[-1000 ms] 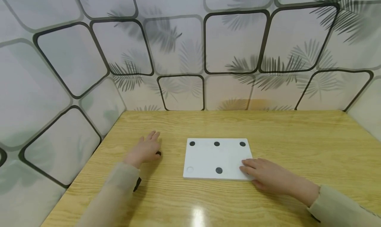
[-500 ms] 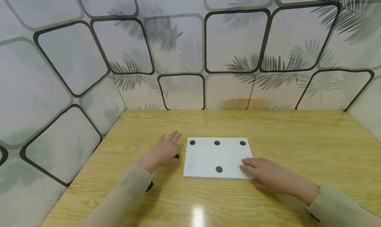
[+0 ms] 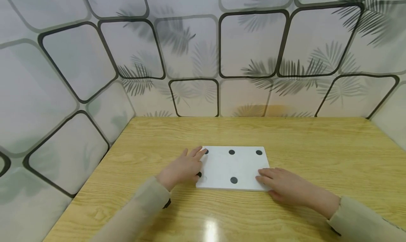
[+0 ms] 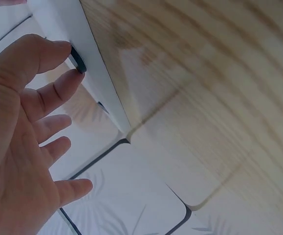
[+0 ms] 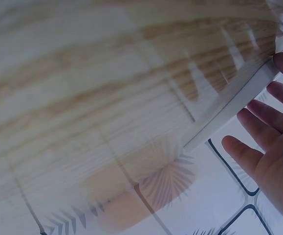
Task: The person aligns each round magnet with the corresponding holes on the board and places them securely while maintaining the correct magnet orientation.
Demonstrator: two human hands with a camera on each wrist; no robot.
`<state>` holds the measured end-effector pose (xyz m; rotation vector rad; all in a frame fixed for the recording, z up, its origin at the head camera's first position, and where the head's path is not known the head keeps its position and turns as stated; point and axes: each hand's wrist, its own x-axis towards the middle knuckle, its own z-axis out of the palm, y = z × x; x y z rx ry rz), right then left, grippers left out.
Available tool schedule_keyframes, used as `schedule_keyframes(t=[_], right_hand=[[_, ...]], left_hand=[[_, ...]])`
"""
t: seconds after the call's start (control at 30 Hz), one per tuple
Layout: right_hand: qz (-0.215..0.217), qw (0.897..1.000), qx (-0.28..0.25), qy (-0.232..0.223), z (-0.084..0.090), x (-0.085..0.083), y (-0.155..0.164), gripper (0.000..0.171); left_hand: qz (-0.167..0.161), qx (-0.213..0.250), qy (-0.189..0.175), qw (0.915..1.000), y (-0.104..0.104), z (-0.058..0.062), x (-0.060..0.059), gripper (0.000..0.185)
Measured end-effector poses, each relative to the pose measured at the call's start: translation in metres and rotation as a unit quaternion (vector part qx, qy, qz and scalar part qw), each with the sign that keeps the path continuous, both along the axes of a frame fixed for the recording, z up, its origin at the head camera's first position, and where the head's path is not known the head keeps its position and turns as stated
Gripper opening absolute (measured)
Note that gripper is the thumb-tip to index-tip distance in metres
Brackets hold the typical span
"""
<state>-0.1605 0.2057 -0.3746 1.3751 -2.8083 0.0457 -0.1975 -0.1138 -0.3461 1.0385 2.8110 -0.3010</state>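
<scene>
A white rectangular board (image 3: 244,166) lies flat on the wooden table, with several black round discs set along its far edge and one disc (image 3: 233,180) near the front middle. My left hand (image 3: 182,169) is over the board's left edge, pinching another black disc (image 4: 77,59) on edge between thumb and index finger. A pale round recess shows in the board's near left corner, right beside that disc. The other left fingers are spread. My right hand (image 3: 285,185) rests on the board's right side, fingers on top and thumb at the edge, covering the near right corner.
The wooden table (image 3: 317,146) extends around the board on all sides. Behind and to the left stands a pale wall panel (image 3: 190,94) with dark rounded outlines and leaf prints. A light glare falls on the table's front.
My left hand has moved right with the pinched disc, from the table beside the board to over its left edge. The right hand has stayed in place.
</scene>
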Motion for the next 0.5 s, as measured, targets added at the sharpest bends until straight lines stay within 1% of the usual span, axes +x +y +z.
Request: schedule_keyframes(t=[0.1,0.27,0.5], right_hand=[[-0.002,1.000,0.001,-0.002,0.0000,0.0003,-0.0002,0.045],[-0.004,1.000,0.002,-0.006,0.0008,0.0005,-0.0001,0.046],[-0.001,1.000,0.001,-0.001,0.0002,0.0009,-0.0006,0.045]], left_hand=[[0.001,0.001,-0.010,1.0000,0.0040,0.0020,0.0031,0.022],[0.000,0.000,-0.010,0.9999,0.0076,0.0039,0.0056,0.025],[0.003,-0.003,-0.016,0.9999,0.0078,0.0014,0.0051,0.026]])
